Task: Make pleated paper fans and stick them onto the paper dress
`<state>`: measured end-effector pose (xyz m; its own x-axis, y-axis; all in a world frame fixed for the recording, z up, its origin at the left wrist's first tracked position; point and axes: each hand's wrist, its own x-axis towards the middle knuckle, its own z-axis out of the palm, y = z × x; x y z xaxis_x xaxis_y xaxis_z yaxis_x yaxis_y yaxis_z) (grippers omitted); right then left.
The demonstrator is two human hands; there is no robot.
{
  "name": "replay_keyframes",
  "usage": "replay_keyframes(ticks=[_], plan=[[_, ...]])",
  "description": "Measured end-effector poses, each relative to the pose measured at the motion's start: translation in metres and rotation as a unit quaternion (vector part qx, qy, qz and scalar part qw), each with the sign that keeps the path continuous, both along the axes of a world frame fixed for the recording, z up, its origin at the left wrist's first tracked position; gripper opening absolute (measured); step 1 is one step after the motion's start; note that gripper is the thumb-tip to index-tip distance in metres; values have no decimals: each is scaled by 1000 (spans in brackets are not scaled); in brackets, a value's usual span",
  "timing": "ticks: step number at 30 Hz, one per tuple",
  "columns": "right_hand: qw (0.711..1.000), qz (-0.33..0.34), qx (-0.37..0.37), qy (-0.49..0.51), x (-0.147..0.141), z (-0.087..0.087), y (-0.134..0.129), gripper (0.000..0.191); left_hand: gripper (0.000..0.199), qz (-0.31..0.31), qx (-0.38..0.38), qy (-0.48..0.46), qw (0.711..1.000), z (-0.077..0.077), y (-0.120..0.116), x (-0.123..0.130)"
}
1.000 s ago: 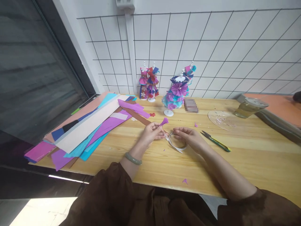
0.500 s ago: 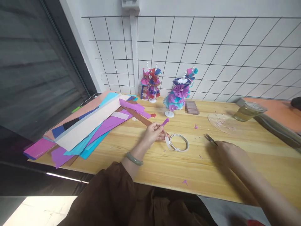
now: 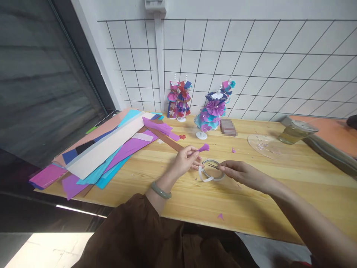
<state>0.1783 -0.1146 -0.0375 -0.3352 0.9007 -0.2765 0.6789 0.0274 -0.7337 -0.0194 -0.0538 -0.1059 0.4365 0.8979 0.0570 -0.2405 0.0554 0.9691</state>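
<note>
My left hand (image 3: 186,159) pinches a small gathered piece of purple paper (image 3: 205,147), whose fanned end points right. Thin dark metal scissors or tweezers (image 3: 213,166) are in my right hand (image 3: 237,171), their tips over the tape ring and pointing at my left fingers. The roll of white tape (image 3: 205,173) lies on the wooden table between my hands, with a loose strip curling at its left side. A brown paper strip (image 3: 168,139) runs from the paper pile to my left hand.
Coloured paper sheets (image 3: 108,149) are piled at the left. Paper-dressed figures (image 3: 215,111) on white stands are near the wall. At the right are a clear dish (image 3: 263,146), a cup (image 3: 296,133) and an orange-topped object (image 3: 334,137). Purple scraps (image 3: 220,216) lie near the front edge.
My right hand has moved left with the metal tool, from the open table to the tape roll. The purple piece in my left hand has shifted slightly right, its fanned end showing more.
</note>
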Motion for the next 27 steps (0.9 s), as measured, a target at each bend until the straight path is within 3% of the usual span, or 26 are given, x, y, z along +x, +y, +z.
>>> replay_keyframes(ticks=[5, 11, 21, 27], plan=[[999, 43, 18, -19, -6, -4, 9, 45, 31, -12, 14, 7, 1000, 4, -3, -1], [998, 37, 25, -44, -9, -3, 8, 47, 28, -21, -9, 13, 1000, 11, -5, -3], [992, 56, 70, -84, -12, 8, 8, 41, 34, -72, -31, 6, 997, 5, -2, -6], [995, 45, 56, -64, -10, 12, 12, 38, 35, -92, -64, -11, 994, 7, -3, -8]])
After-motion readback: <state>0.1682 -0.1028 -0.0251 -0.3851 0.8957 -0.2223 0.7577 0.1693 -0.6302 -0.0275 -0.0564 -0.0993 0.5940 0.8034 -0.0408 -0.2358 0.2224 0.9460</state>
